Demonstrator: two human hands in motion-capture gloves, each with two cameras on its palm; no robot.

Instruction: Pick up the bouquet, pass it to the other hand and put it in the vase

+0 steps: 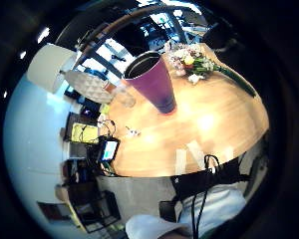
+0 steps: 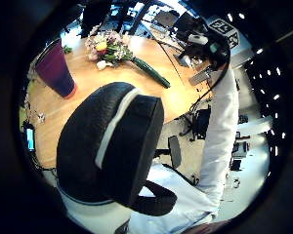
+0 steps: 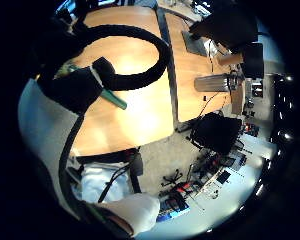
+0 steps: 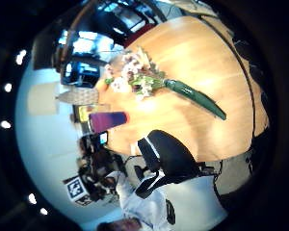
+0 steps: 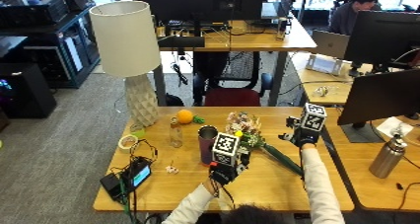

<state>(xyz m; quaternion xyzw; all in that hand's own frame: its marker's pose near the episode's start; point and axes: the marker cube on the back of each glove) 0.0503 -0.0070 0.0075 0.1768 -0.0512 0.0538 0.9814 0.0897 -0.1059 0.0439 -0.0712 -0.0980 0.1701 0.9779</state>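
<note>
The bouquet [image 5: 244,128] lies flat on the wooden table [image 5: 164,189], mixed pale flowers toward the vase and a long green wrapped stem [image 5: 283,161] pointing to the right front. The same bouquet [image 4: 135,77] [image 2: 110,48] [image 1: 194,62] lies untouched in the palm views. A dark purple vase [image 5: 207,145] [image 1: 154,82] stands upright just left of the flowers. My left hand [image 5: 226,172] hovers in front of the vase, holding nothing. My right hand [image 5: 300,135] hangs above the table right of the stem, fingers relaxed and empty.
A tall lamp [image 5: 128,51] stands at the table's back left, with an orange [image 5: 185,116], a small bottle [image 5: 174,132] and a tape roll [image 5: 128,141] near it. A small device with cables [image 5: 131,177] sits front left. A monitor [image 5: 384,95] and metal bottle [image 5: 387,157] occupy the adjoining desk.
</note>
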